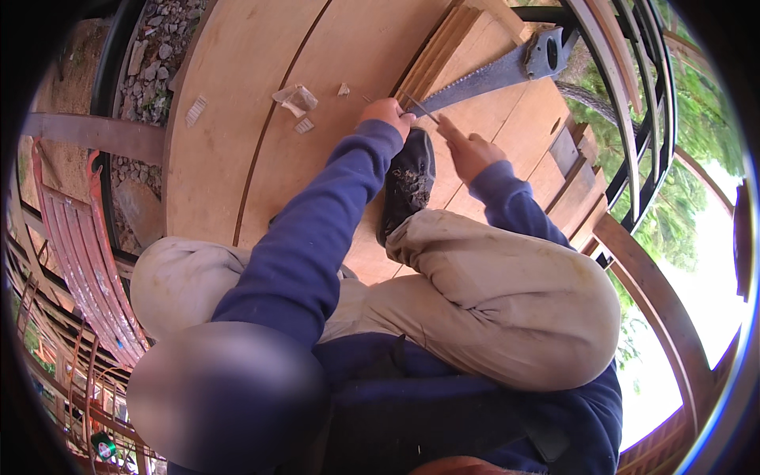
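A handsaw [491,77] lies slanting across the boards, its grey handle at the far right and its narrow tip toward me. My left hand [385,115] is closed at the tip end of the blade, fingers pinched there. In my right hand [473,152] is a thin dark file [424,109], its shaft crossing the blade near the tip. The right index finger stretches along toward the file's near end; the rest of the grip is partly hidden. Just below the blade's tip is my dark, dirt-marked shoe [410,178].
Wide wooden boards [214,150] form the surface, with stacked planks [445,49] beside the saw. Crumpled clear plastic [295,100] and small scraps lie left of my hands. Wood offcuts [574,170] sit at right, near dark metal railing [649,103]. A reddish slatted chair [79,253] stands left.
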A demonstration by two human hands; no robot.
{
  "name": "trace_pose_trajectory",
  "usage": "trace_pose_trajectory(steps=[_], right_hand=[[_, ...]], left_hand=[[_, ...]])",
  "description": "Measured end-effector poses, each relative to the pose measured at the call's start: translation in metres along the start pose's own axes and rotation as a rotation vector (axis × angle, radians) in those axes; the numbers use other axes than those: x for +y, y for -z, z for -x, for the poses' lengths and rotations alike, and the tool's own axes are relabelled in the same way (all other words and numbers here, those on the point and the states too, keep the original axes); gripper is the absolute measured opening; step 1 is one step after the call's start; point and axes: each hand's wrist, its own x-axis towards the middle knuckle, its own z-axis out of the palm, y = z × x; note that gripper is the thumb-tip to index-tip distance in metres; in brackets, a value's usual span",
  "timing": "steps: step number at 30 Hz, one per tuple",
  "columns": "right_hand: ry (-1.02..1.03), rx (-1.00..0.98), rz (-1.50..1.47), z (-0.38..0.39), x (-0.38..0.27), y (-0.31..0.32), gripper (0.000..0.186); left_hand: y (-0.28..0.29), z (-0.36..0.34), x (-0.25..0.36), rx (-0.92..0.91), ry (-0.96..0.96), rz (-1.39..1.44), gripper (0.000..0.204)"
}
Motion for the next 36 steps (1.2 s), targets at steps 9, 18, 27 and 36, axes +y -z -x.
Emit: trace_pose_trajectory(steps=[9,18,27,36], right_hand=[[0.103,0.327,-0.202,-0.008,0.008,-0.015,0.046],[0.030,0.222,-0.050,0.042,0.009,-0.007,0.047],[0.015,0.128,0.014,0.039,0.006,-0.003,0.047],[0.027,0.140,-0.063,0.038,0.015,-0.003,0.049]], left_hand=[[0.000,0.002,-0.005,0.028,-0.012,0.060,0.033],[0.006,0.003,0.001,0.045,0.016,0.051,0.036],[0.014,0.003,0.009,-0.063,0.080,0.022,0.034],[0.015,0.002,0.015,-0.070,0.097,0.102,0.032]])
